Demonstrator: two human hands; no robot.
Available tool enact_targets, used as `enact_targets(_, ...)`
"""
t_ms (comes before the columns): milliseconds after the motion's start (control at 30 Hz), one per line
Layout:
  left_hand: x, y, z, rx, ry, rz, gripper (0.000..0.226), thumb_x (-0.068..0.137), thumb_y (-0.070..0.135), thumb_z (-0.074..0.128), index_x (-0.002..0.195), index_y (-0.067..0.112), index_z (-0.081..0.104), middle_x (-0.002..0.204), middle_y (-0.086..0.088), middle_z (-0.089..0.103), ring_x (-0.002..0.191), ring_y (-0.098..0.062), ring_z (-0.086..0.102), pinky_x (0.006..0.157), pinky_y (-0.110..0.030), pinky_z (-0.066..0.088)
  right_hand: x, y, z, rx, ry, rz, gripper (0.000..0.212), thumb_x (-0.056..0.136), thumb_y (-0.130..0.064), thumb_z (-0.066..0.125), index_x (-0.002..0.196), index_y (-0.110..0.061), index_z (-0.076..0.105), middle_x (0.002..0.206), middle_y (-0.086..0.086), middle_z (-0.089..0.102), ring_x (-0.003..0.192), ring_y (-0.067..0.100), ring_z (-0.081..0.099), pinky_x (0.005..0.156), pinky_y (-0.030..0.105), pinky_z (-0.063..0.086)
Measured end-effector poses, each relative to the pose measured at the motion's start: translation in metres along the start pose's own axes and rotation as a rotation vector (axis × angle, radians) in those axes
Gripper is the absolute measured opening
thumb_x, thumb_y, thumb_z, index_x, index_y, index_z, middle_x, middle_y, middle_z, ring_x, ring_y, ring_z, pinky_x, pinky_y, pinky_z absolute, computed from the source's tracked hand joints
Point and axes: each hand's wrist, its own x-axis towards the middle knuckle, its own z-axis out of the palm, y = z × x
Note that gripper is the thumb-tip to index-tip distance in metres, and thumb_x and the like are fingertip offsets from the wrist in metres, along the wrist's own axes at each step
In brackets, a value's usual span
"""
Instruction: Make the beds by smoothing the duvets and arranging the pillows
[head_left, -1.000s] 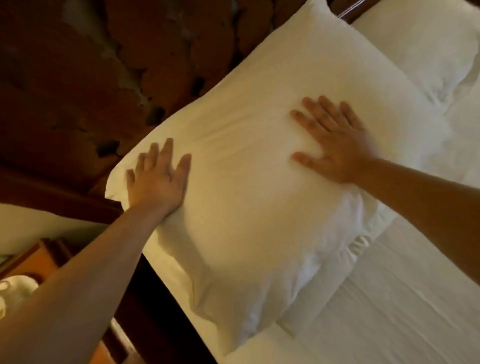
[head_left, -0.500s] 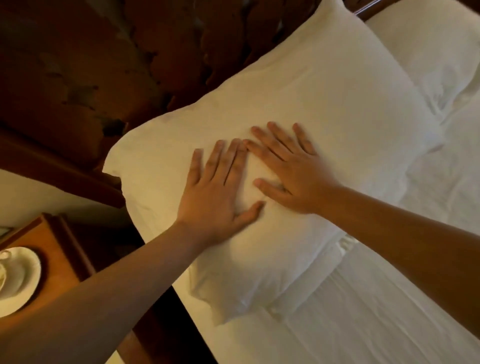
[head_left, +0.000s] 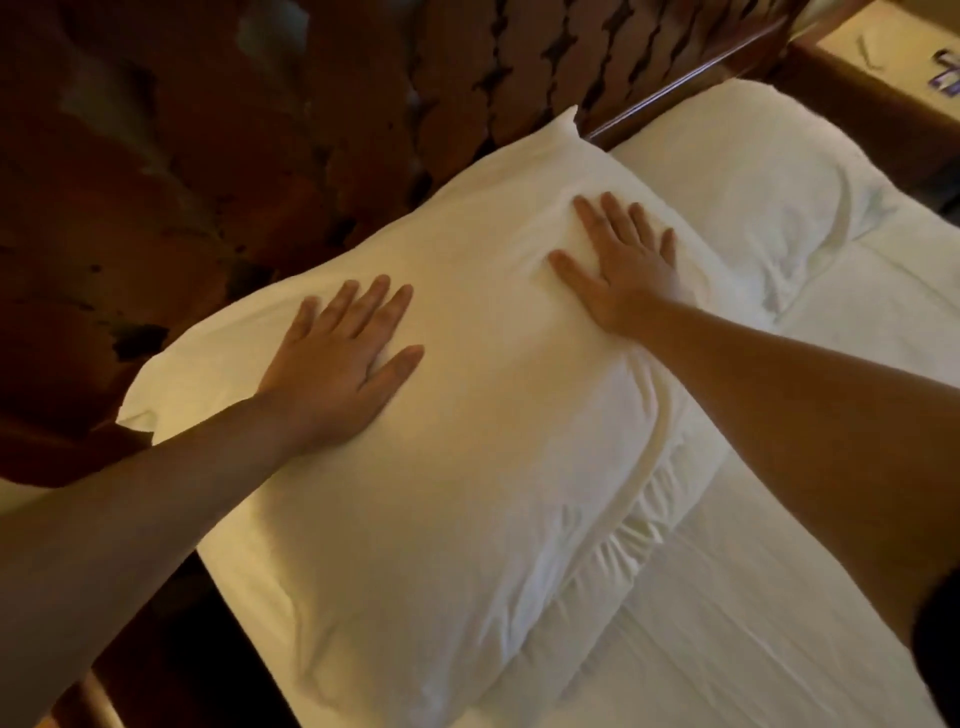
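Observation:
A large white pillow (head_left: 467, 467) lies against the dark carved headboard (head_left: 260, 156) at the bed's left side. My left hand (head_left: 343, 358) presses flat on its left half, fingers spread. My right hand (head_left: 618, 265) presses flat on its upper right part, denting the fabric. A second white pillow (head_left: 753, 187) lies beside it to the right. The white duvet (head_left: 753, 623) covers the bed below the pillows, with light creases. Another pillow edge (head_left: 613, 561) shows under the large pillow.
The headboard runs across the top and left. A wooden bed frame edge (head_left: 156, 649) is at the lower left. A bedside surface (head_left: 893, 47) with small items sits at the top right corner.
Both hands have slid apart from the pillow's middle, the left toward the left end and the right toward the far right corner. The view has shifted right.

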Motion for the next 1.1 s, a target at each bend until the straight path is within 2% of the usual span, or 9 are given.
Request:
enact_targets(133, 0.043, 0.019, 0.012, -0.096, 0.068, -0.071, 0.076, 0.096, 0.078, 0.005, 0.162, 0.042, -0.006, 0.172, 0.009, -0.006, 0.158, -0.016, -0.006, 0.127, -0.051, -0.002, 0.049, 0.002, -0.006, -0.039, -0.064, -0.139, 0.078, 0.092, -0.086, 0.014, 0.16, -0.056, -0.004, 0.175, -0.012, -0.005, 0.162, 0.022, -0.002, 0.128, 0.059, 0.0)
enact_targets(200, 0.054, 0.019, 0.02, -0.12, 0.099, -0.096, 0.077, 0.095, 0.079, 0.008, 0.162, 0.043, -0.003, 0.172, 0.01, -0.002, 0.158, -0.015, -0.002, 0.127, -0.05, -0.002, 0.065, 0.018, -0.005, -0.022, -0.089, -0.135, 0.077, 0.093, -0.085, 0.014, 0.161, -0.054, -0.002, 0.175, -0.011, -0.001, 0.162, 0.02, 0.001, 0.129, 0.057, 0.005)
enact_targets(333, 0.059, 0.015, 0.036, -0.162, 0.121, -0.103, 0.076, 0.094, 0.079, 0.01, 0.161, 0.045, -0.002, 0.172, 0.012, -0.002, 0.158, -0.013, -0.001, 0.127, -0.049, -0.002, 0.063, 0.058, 0.005, 0.185, -0.124, 0.115, 0.077, 0.094, -0.085, 0.021, 0.162, -0.053, 0.005, 0.175, -0.011, 0.006, 0.16, 0.024, 0.015, 0.128, 0.053, 0.016)
enact_targets(433, 0.058, 0.014, 0.039, -0.168, 0.122, -0.109, 0.076, 0.094, 0.078, 0.012, 0.161, 0.046, -0.002, 0.172, 0.014, -0.004, 0.158, -0.011, -0.003, 0.127, -0.048, -0.002, 0.044, 0.081, 0.01, 0.324, -0.119, 0.224, 0.074, 0.096, -0.083, 0.027, 0.161, -0.055, 0.008, 0.173, -0.009, 0.015, 0.155, 0.03, 0.028, 0.125, 0.052, 0.022)
enact_targets(667, 0.056, 0.013, 0.038, -0.128, 0.115, -0.123, 0.077, 0.092, 0.078, 0.012, 0.161, 0.046, -0.001, 0.172, 0.014, -0.003, 0.158, -0.013, -0.002, 0.127, -0.047, -0.002, -0.007, 0.111, 0.02, 0.324, -0.046, 0.378, 0.078, 0.102, -0.075, 0.023, 0.167, -0.033, 0.013, 0.172, 0.004, 0.022, 0.153, 0.033, 0.03, 0.123, 0.048, 0.023)
enact_targets(767, 0.052, 0.016, 0.03, -0.117, 0.066, -0.127, 0.08, 0.091, 0.08, 0.011, 0.162, 0.045, 0.001, 0.172, 0.011, -0.001, 0.158, -0.016, 0.001, 0.127, -0.049, 0.0, -0.03, 0.103, 0.013, 0.251, 0.02, 0.331, 0.078, 0.103, -0.072, 0.03, 0.166, -0.028, 0.017, 0.171, 0.007, 0.024, 0.152, 0.035, 0.032, 0.122, 0.048, 0.027)
enact_targets(967, 0.015, 0.044, 0.015, -0.005, 0.016, -0.185, 0.085, 0.091, 0.081, 0.013, 0.163, 0.035, 0.003, 0.172, 0.002, 0.004, 0.158, -0.024, 0.005, 0.127, -0.054, 0.004, -0.126, 0.056, 0.004, 0.218, -0.088, 0.117, 0.086, 0.098, -0.067, 0.052, 0.166, -0.037, 0.01, 0.175, 0.001, 0.003, 0.16, 0.027, 0.007, 0.128, 0.053, 0.018)
enact_targets(1033, -0.01, 0.065, 0.005, 0.008, -0.017, -0.18, 0.092, 0.088, 0.084, 0.015, 0.163, 0.032, -0.002, 0.172, -0.001, 0.0, 0.158, -0.025, 0.002, 0.126, -0.055, 0.003, -0.164, 0.036, -0.005, 0.329, -0.119, 0.045, 0.084, 0.094, -0.064, 0.061, 0.164, -0.04, 0.021, 0.175, -0.001, 0.006, 0.16, 0.023, 0.01, 0.127, 0.048, 0.02)
enact_targets(1100, -0.058, 0.086, 0.006, 0.05, -0.092, -0.152, 0.095, 0.089, 0.083, 0.023, 0.161, 0.034, -0.013, 0.172, 0.0, -0.012, 0.158, -0.025, -0.007, 0.125, -0.053, -0.001, -0.221, 0.026, -0.002, 0.456, -0.201, -0.047, 0.067, 0.091, -0.062, 0.064, 0.152, -0.049, 0.038, 0.17, -0.004, 0.024, 0.153, 0.015, 0.028, 0.124, 0.041, 0.03)
